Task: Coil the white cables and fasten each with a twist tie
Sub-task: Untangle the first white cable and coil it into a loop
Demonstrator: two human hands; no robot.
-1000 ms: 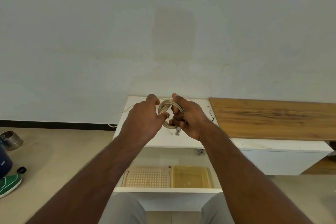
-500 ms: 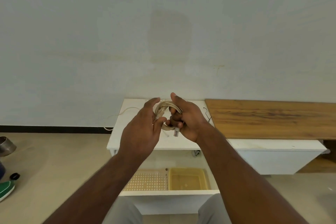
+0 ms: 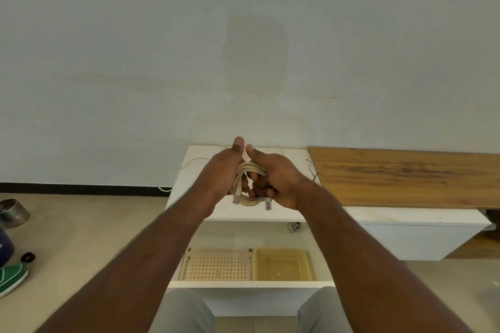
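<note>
Since the earlier frame we have drawn both hands closer together, thumbs now nearly touching above the coiled white cable point(image 3: 250, 170); our left hand point(image 3: 221, 170) curls round the coil's left side, our right hand point(image 3: 276, 178) curls round its right, each grip closed on it; the coil is held above the white table point(image 3: 194, 170); two plugs point(image 3: 267, 205) dangle below; another cable point(image 3: 186, 166) lies on the table.

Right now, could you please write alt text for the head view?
Both hands, left hand and right hand, hold a coiled white cable above a white table, its two plugs hanging down. A wooden board lies to the right.
</note>
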